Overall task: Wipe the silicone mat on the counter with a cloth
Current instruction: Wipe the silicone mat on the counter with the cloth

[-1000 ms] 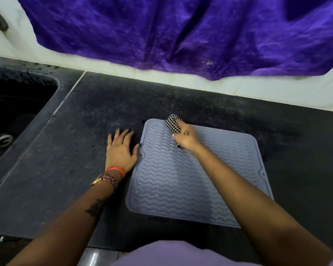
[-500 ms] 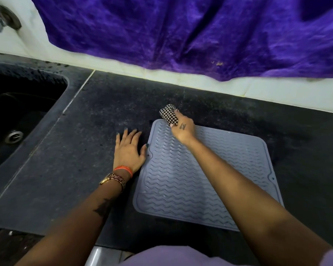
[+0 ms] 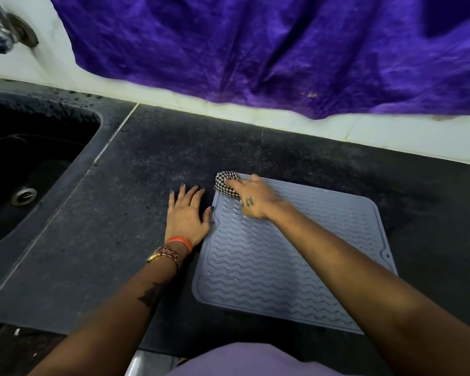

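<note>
A grey-blue silicone mat (image 3: pixel 291 264) with wavy ridges lies flat on the dark counter (image 3: pixel 136 185). My right hand (image 3: pixel 255 198) presses a bunched black-and-white checked cloth (image 3: pixel 225 183) onto the mat's far left corner, fingers curled over it. Part of the cloth is hidden under the hand. My left hand (image 3: pixel 186 213) lies flat on the counter just left of the mat, fingers spread, thumb touching the mat's left edge.
A dark sink (image 3: pixel 25 169) with a metal drain (image 3: pixel 23 196) sits at the left, a tap (image 3: pixel 0 31) above it on the white wall. A purple fabric (image 3: pixel 269 50) hangs over the wall behind the counter. The counter's front edge runs near my body.
My right hand has slid the cloth left and away along the mat, from inside the far edge to the far left corner. My left hand has stayed flat beside the mat.
</note>
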`<state>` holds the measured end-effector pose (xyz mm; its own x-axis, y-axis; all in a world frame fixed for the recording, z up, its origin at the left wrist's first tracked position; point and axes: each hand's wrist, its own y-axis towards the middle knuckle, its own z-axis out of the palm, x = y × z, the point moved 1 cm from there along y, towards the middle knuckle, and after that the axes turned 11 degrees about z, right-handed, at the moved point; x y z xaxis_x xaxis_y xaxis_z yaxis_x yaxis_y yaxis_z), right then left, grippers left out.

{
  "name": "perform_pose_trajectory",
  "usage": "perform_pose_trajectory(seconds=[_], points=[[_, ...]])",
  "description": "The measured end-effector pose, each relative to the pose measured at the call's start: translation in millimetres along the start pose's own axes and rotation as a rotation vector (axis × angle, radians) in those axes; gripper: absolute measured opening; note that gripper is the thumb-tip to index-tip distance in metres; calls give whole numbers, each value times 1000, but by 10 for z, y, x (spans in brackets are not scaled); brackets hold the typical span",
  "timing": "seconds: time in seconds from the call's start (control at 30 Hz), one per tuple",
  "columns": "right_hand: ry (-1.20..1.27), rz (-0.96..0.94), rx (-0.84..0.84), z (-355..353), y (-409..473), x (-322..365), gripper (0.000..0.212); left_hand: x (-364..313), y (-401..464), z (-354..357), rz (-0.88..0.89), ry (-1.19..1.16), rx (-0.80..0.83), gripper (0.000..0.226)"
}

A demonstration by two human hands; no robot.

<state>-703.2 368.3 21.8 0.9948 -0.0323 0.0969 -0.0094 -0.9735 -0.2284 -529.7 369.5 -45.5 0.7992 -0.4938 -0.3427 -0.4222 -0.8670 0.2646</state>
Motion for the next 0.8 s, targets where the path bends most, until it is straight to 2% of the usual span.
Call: perform_pose_trajectory(seconds=[0.13,0.23,0.3,0.33,0.37,0.43,0.5,0.57,0.8], points=[[107,-50,71,40,-49,-50,68,-9,8,-12,-2,-13,1,51],[556,8,243,-59,-55,-224,63,-2,4,-12,-6,-23,6,52],[881,136,195,-123,-12,-317,62,6,0,-12,-9,-29,14,53],[945,214,119,-126,26,-338,60,7,-2,-12,-10,-31,16,53],[928,278,59,-107,57,-327,59,8,-5,-13,-10,-33,18,53],[729,313,16,-5,97,-235,61,5,-8,-12,-9,-42,17,53],[466,239,-19,111,99,-110,64,7,-10,-9,-7,-52,9,53],[323,150,-61,142,76,-40,64,7,-7,-3,-4,-55,2,53],[231,31,25,94,-87,-34,66,8,-2,-4,0,-72,-6,57]])
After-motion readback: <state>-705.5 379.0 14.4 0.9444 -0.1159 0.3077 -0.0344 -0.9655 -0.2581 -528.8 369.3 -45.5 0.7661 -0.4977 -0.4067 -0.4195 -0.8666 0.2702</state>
